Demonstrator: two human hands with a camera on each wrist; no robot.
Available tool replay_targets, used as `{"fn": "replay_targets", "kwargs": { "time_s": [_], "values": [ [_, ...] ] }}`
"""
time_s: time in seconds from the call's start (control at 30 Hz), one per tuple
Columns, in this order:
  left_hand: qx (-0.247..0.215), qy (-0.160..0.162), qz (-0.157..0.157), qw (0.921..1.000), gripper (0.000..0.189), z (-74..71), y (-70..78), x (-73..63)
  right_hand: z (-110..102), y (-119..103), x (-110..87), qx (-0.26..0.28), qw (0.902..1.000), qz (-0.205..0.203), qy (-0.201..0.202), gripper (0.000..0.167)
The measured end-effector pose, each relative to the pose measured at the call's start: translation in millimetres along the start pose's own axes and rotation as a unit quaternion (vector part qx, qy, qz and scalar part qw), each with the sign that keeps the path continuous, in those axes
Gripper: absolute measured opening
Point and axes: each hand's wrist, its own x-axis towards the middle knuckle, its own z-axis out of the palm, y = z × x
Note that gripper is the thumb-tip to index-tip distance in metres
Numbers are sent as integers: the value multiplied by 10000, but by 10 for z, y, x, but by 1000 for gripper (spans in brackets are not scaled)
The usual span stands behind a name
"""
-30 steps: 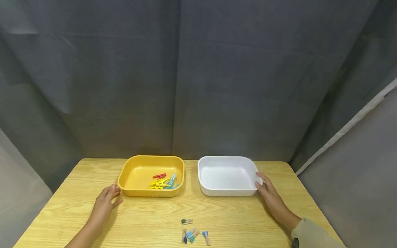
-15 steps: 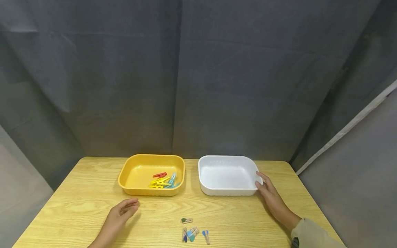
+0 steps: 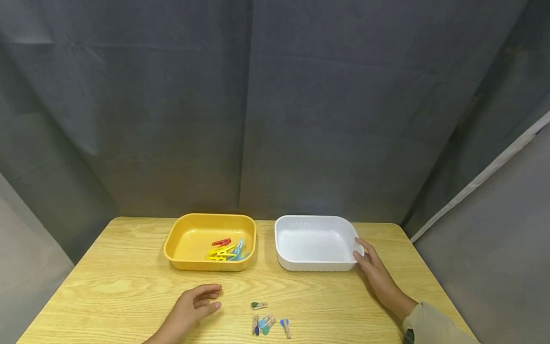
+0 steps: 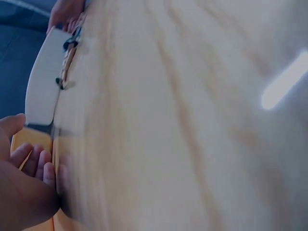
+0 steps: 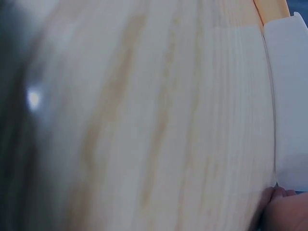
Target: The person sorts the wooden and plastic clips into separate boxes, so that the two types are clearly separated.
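My left hand (image 3: 193,308) hovers over the table in front of the yellow tray, fingers loosely bent and holding nothing. To its right lie several small wooden clothespins with heart-shaped decorations: a green one (image 3: 259,305) alone, a blue one (image 3: 285,327) at the right, and a small cluster (image 3: 267,324) between. With thumb and index finger over the rim, my right hand (image 3: 377,274) grips the right end of the white tray (image 3: 315,266). Several plastic clothespins, red (image 3: 221,242), yellow (image 3: 216,258) and light blue (image 3: 238,248), sit in the yellow tray (image 3: 189,264).
Both trays stand side by side near the back edge of the wooden table (image 3: 107,286), a narrow gap between them. Grey cloth (image 3: 180,119) hangs right behind and along the sides.
My left hand has moved away from the yellow tray's left end, rightward and nearer to the wooden clothespins. The right hand stays at the white tray.
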Motion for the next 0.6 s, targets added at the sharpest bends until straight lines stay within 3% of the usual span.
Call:
{"fn": "replay_targets", "kwargs": {
  "time_s": [0.3, 0.6],
  "values": [
    [206, -537, 603, 9965, 48, 207, 42, 141, -1, -23, -6, -74, 10000, 38, -8, 65],
    [555, -747, 763, 9927, 42, 425, 72, 359, 4, -15, -1, -17, 10000, 70, 23, 65]
  ]
}}
